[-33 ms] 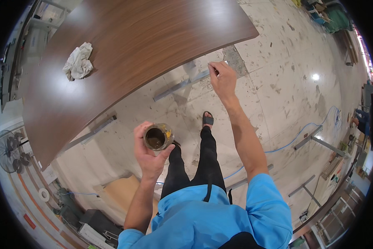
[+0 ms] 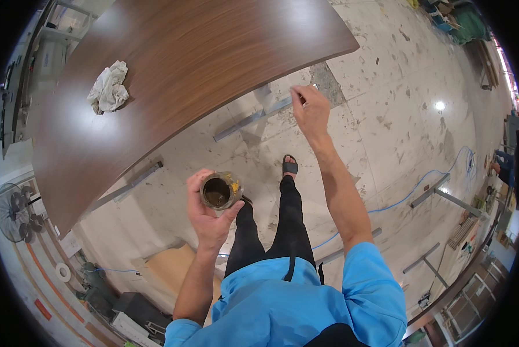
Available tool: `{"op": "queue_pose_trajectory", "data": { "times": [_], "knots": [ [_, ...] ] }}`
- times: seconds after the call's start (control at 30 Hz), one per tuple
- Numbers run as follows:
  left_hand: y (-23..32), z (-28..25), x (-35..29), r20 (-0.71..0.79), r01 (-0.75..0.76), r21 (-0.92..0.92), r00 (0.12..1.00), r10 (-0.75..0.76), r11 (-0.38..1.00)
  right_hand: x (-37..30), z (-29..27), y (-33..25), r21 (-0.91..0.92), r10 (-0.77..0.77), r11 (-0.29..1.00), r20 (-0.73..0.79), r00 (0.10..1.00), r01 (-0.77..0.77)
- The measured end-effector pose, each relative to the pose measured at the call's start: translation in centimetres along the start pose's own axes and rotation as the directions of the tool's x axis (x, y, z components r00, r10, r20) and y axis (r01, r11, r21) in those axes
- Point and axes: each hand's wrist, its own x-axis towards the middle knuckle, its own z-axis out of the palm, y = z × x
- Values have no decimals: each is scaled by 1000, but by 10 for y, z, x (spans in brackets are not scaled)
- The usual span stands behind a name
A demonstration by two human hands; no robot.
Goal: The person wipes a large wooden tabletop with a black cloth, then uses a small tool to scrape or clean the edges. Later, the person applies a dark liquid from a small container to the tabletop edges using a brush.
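My left hand (image 2: 208, 222) is wrapped round a clear glass jar (image 2: 235, 184) with yellow marks on its side, held upright in front of my body. Dark brown liquid (image 2: 217, 191) shows through its open mouth. Out to the right, my right hand (image 2: 311, 113) hovers just off the near edge of a large brown wood-grain tabletop (image 2: 207, 58). Its thumb and fingers are pinched together, and whatever they may hold is too small to make out. A crumpled white cloth (image 2: 109, 88) lies on the left part of the tabletop.
Metal bars (image 2: 254, 118) show under the tabletop's edge. A blue hose (image 2: 407, 196) runs over the stained tile floor (image 2: 381, 127) at right, near a metal frame (image 2: 453, 202). Brown paper or board (image 2: 170, 269) lies lower left, and a fan (image 2: 14, 211) stands far left.
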Motion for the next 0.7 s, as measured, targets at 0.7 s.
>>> {"op": "queue_pose_trajectory", "data": {
  "times": [0.7],
  "knots": [
    [2, 34, 34, 56, -30, -10, 998, 30, 1000, 36, -18, 32, 2, 74, 997, -30, 997, -73]
  ]
}}
